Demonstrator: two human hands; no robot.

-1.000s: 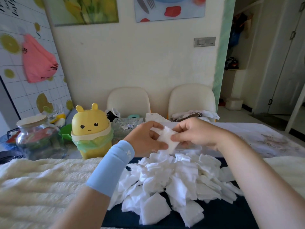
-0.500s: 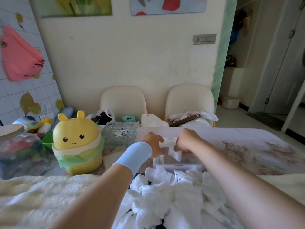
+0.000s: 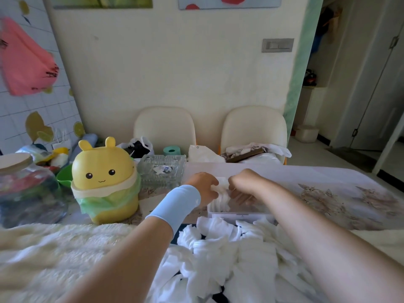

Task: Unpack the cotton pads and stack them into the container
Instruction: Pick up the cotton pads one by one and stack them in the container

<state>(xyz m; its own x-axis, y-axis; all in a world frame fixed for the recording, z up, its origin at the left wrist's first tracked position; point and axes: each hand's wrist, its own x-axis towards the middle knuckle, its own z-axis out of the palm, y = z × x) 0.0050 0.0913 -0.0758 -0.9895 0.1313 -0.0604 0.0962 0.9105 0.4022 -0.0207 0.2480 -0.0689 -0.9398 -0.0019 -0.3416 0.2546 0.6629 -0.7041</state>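
Now my left hand point(image 3: 204, 188) and right hand point(image 3: 242, 184) pinch one pad point(image 3: 222, 186), seating it in the container point(image 3: 240, 214) just beneath; next I should release and reach the pile point(image 3: 218, 248) behind my wrists.

A home, most likely its dining corner: a cream chair point(image 3: 165, 127) and its twin point(image 3: 254, 127) stand against a plain wall beside a cloth-covered desk point(image 3: 328, 182) cluttered with a yellow cartoon bin point(image 3: 102, 171), a glass jar point(image 3: 28, 193) and a toilet roll point(image 3: 172, 150). Food prints point(image 3: 229, 2) hang above, and a doorway point(image 3: 360, 84) opens on the right.
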